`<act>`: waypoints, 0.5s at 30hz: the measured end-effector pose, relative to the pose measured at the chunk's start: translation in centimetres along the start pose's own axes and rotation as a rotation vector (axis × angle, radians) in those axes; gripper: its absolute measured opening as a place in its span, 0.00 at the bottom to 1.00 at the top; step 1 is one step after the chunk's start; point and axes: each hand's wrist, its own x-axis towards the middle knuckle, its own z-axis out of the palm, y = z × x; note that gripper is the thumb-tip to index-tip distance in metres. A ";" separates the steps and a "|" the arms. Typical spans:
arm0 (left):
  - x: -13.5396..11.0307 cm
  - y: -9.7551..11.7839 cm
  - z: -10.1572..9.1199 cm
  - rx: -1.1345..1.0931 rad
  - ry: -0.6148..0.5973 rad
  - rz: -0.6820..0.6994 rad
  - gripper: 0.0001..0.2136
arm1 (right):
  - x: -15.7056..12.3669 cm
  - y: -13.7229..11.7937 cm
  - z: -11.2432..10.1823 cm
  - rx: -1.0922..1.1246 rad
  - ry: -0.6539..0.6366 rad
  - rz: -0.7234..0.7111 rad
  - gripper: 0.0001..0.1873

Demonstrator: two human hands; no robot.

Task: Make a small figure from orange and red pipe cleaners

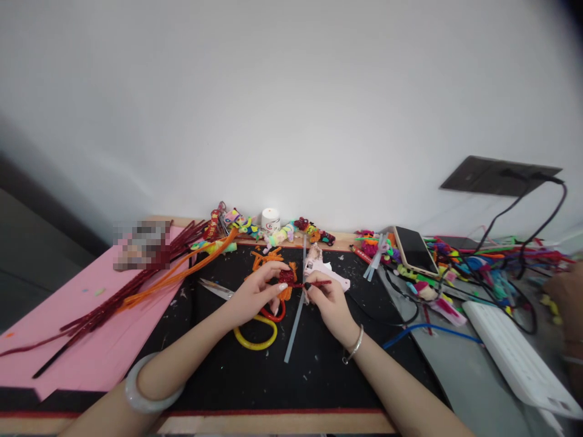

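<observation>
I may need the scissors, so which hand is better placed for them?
Likely the left hand: the scissors lie beside it; the right hand is across the translucent stick. Both hold red fuzzy material.

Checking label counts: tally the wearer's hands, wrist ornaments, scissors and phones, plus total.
Hands: 2 (left hand, right hand)
Wrist ornaments: 2 (bangle, bracelet)
Scissors: 1
Phone: 1
Total: 6

Your hands (255, 295) partly hide the red pipe cleaner (286, 277); pixelation obscures the object (143, 246) at left; the bottom edge crops your forearms (394, 377).
</observation>
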 end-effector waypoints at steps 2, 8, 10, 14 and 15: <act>0.0 0.1 -0.1 -0.018 -0.007 0.000 0.12 | 0.1 0.2 0.0 0.047 -0.008 0.036 0.05; 0.1 0.4 -0.2 -0.041 0.007 -0.021 0.12 | 0.4 1.0 -0.2 0.101 0.028 0.083 0.04; 0.1 0.5 -0.1 -0.066 0.018 -0.034 0.12 | 0.6 1.1 -0.3 0.110 0.040 0.094 0.05; 0.0 0.6 -0.1 -0.132 0.018 -0.049 0.12 | 0.8 1.3 -0.4 0.131 0.054 0.111 0.06; 0.0 0.6 -0.1 -0.147 0.011 -0.051 0.13 | 0.8 1.3 -0.5 0.133 0.052 0.112 0.07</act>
